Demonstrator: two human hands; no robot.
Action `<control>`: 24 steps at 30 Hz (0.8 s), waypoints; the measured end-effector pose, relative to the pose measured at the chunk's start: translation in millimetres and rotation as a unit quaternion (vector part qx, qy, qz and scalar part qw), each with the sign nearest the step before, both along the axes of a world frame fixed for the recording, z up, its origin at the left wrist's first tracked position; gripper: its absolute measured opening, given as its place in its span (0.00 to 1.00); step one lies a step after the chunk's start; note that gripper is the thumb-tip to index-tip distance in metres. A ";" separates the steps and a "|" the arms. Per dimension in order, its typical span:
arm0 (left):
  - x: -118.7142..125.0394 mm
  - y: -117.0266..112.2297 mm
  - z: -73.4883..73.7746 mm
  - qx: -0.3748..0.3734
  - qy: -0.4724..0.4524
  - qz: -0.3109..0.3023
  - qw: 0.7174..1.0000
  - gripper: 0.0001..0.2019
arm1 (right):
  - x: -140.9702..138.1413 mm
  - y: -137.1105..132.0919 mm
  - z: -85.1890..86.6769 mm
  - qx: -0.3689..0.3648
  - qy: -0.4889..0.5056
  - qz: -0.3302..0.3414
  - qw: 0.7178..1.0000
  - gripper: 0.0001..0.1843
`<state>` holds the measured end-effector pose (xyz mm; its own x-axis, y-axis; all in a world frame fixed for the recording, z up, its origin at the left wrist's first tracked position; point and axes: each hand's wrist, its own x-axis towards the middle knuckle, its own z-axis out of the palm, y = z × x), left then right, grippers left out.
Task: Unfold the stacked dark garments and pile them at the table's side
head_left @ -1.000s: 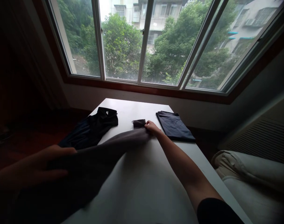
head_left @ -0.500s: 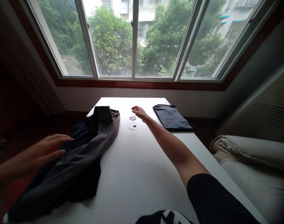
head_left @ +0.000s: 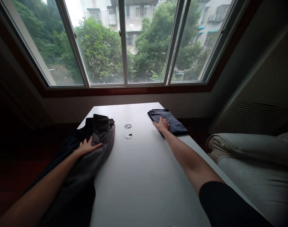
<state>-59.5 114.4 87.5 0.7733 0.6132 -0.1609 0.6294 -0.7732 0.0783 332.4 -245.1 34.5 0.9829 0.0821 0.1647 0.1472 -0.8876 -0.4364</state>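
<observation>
My left hand (head_left: 87, 147) lies flat, fingers spread, on a loose grey garment (head_left: 96, 151) heaped along the left side of the white table (head_left: 144, 176). A darker garment (head_left: 70, 146) sits under the grey one at the table's left edge. My right hand (head_left: 162, 124) rests open on the near left part of a folded dark blue garment (head_left: 171, 121) at the far right of the table. Neither hand grips anything.
Two small round discs (head_left: 128, 135) lie in the table's middle, one behind the other. A wide window (head_left: 125, 44) spans the wall beyond the table. A pale cushioned seat (head_left: 250, 157) stands to the right.
The grey garment was stretched between both hands, then dropped onto the left heap. My right hand moved right onto the folded blue garment. My left hand came down on the grey garment.
</observation>
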 end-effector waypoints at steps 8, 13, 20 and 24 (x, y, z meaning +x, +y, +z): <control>36.1 5.2 8.3 -0.012 -0.011 -0.012 1.000 0.49 | -7.7 9.4 9.2 0.006 -0.009 -0.018 1.000 0.18; 50.3 26.0 2.4 0.003 -0.013 -0.026 1.000 0.44 | -18.5 1.4 35.5 0.152 -0.015 -0.015 0.988 0.20; 67.3 49.8 -10.8 0.051 -0.010 -0.012 0.999 0.35 | -94.9 -3.4 58.0 0.401 0.007 0.218 0.890 0.15; 76.0 28.3 -4.4 0.137 -0.051 -0.022 0.989 0.34 | -171.3 -23.3 61.9 0.411 0.223 0.461 0.754 0.16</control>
